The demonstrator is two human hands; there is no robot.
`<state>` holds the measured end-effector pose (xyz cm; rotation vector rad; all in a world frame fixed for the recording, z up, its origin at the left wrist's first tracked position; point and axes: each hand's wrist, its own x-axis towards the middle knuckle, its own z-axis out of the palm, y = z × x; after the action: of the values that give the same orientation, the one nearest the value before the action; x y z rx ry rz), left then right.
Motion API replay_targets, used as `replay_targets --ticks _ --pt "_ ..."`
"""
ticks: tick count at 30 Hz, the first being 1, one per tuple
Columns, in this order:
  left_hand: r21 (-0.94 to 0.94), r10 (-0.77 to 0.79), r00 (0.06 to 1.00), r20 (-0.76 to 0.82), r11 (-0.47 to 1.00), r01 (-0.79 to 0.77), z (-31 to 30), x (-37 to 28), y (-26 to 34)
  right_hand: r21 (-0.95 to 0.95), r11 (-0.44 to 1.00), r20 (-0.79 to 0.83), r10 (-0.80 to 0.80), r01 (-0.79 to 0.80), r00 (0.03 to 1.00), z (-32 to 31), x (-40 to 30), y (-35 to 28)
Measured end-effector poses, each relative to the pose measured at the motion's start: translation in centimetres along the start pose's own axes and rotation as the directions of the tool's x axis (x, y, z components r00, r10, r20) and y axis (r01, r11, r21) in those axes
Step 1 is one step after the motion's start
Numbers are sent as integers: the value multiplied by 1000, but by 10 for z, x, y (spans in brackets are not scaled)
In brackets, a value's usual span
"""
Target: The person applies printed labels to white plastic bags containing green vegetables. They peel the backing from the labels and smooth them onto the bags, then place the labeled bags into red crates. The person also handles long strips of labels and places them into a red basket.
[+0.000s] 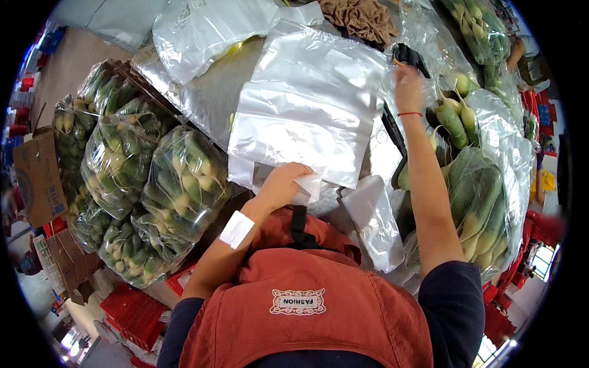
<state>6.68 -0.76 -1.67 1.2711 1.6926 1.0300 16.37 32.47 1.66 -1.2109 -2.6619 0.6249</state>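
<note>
My left hand (285, 184) pinches a small piece of clear plastic (311, 186) at the near edge of a stack of clear plastic bags (308, 110) on the metal table. A white patch is on that forearm. My right hand (408, 87), blurred, with a red band at the wrist, is stretched out beside a black object (407, 56) with an orange part; whether its fingers hold anything I cannot tell. A folded clear plastic bundle (375, 223) lies nearer to me, between my arms. Loose green radishes (453, 122) lie to the right of my right forearm.
Bagged green radishes (184, 177) are piled at the left, and another full bag (478, 202) lies at the right. A brown cloth (361, 20) and more plastic bags (207, 34) lie at the far side. Red crates (131, 317) and cardboard stand lower left. Another person's arm (516, 54) shows far right.
</note>
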Motion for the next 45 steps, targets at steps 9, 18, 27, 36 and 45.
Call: replay_targets --ticks 9,18,27,36,45 --pt "-282 -188 882 -433 957 65 -24 -13 27 785 298 616 -464 -543 637 42 -151 -104" --pt "-337 -207 918 -337 937 88 -49 -34 45 908 155 418 -408 -390 811 59 -167 -136" --pt "116 219 918 -331 975 -190 -65 -50 37 843 348 524 -360 -411 772 39 -180 -165" --pt "-353 -129 929 -346 936 -1 -46 -59 6 783 621 298 -337 -26 893 67 -186 -165" --pt "203 66 914 -400 979 18 -65 -76 -1 856 404 454 -287 -323 843 89 -190 -172"
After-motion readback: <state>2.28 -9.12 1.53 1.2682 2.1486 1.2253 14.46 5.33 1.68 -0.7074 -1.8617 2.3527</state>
